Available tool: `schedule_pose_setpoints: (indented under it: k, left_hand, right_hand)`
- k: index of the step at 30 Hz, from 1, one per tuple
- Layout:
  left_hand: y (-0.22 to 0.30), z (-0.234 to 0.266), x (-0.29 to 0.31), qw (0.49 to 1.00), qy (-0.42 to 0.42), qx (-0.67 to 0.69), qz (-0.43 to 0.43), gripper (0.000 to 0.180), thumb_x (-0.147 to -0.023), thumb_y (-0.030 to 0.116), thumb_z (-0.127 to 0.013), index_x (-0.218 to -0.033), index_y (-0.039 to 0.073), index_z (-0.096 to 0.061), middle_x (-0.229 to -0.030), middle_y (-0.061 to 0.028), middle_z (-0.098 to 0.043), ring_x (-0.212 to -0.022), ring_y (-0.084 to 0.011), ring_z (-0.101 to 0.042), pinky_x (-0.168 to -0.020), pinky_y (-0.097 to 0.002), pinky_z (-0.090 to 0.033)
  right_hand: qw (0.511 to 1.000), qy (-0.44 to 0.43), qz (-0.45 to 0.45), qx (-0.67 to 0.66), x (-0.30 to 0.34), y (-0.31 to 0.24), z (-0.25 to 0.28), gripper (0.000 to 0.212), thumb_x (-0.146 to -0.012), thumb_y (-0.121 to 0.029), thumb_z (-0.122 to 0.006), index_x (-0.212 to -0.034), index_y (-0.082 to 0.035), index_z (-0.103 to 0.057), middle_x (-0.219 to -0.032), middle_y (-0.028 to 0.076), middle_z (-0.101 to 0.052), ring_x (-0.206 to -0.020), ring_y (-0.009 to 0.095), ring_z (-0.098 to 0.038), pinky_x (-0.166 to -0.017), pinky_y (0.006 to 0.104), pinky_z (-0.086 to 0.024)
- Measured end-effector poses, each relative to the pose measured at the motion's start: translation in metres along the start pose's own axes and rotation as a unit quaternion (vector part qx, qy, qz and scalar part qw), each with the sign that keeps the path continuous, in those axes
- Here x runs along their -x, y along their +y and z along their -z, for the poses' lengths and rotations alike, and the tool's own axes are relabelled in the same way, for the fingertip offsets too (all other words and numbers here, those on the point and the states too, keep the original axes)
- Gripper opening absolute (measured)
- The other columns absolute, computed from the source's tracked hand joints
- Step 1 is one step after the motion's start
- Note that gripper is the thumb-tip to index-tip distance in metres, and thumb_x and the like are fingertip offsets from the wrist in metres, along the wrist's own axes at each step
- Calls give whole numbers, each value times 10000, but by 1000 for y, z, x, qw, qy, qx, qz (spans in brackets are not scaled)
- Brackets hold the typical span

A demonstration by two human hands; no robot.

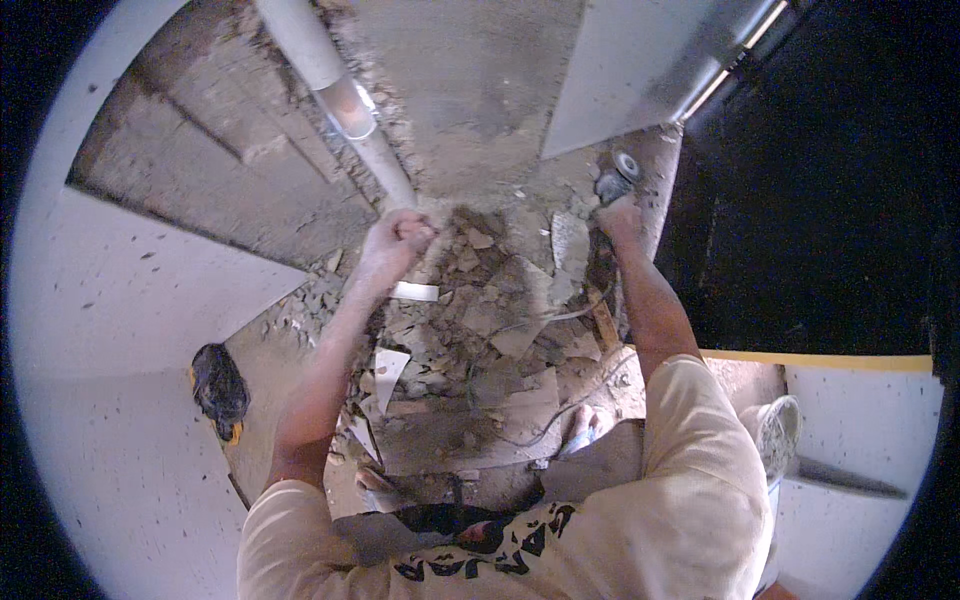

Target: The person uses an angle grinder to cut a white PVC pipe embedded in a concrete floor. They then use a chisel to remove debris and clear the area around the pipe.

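Observation:
My right hand (622, 220) is wrapped around a small angle grinder (611, 186), whose round disc (627, 165) points away from me beside the right wall. My left hand (400, 238) is closed just below the near end of a white plastic pipe (300, 45). Whether its fingers pinch something I cannot make out. A cut-out or see-through section (346, 108) shows partway along the pipe. Between my hands lies a heap of broken rubble (480, 270). A patterned tile shard (570, 245) is near my right wrist.
A pale cable (560, 318) crosses the rubble. White pieces (415, 292) lie by my left forearm. A dark bag-like object (219, 383) sits at left, and a bucket (777, 435) of grey material stands at right. White panels (640, 75) flank the dusty floor.

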State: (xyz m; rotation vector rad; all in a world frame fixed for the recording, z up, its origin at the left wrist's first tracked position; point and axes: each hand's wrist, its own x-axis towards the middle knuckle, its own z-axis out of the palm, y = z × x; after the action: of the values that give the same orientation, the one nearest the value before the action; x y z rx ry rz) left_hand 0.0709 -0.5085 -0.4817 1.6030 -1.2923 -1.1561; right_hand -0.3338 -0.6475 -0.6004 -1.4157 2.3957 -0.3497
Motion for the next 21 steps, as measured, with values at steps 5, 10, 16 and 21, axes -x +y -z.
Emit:
schedule_pose_setpoints:
  k: [5, 10, 16, 21]
  left_hand:
    - [-29, 24, -7, 998, 36, -43, -38, 325, -845, 27, -637, -1162, -10, -575, -871, -10, -636, -777, -94, -594, -713, -243, -493]
    - [-25, 22, -11, 999, 30, -35, -23, 352, -836, -13, -622, -1184, -15, -564, -919, -27, -673, -873, -115, -605, -873, -260, -469]
    - [-9, 42, -19, 992, 41, -87, -76, 326, -855, -6, -638, -1173, -16, -569, -963, -34, -660, -904, -109, -600, -872, -267, -473]
    - [18, 73, -12, 987, 102, -85, -87, 318, -878, 39, -683, -1174, -10, -579, -976, -36, -655, -914, -113, -600, -871, -273, -480]
  right_hand:
    - [999, -33, -2, 9, 14, -28, 7, 665, -791, -321, -699, -1291, 53, -471, -1264, 282, -581, -1173, 434, -580, -992, 485, -481]
    - [999, -11, -26, 20, 4, -17, -1, 730, -790, -344, -702, -1341, 46, -426, -1317, 272, -529, -1232, 420, -532, -1033, 481, -447]
    - [999, -10, -47, -18, 14, -17, -1, 827, -725, -370, -729, -1379, 21, -407, -1363, 273, -485, -1288, 423, -478, -1072, 481, -411]
    - [999, -12, -34, -31, 31, -32, 3, 887, -648, -423, -781, -1343, 28, -465, -1308, 286, -542, -1240, 412, -530, -1048, 476, -435]
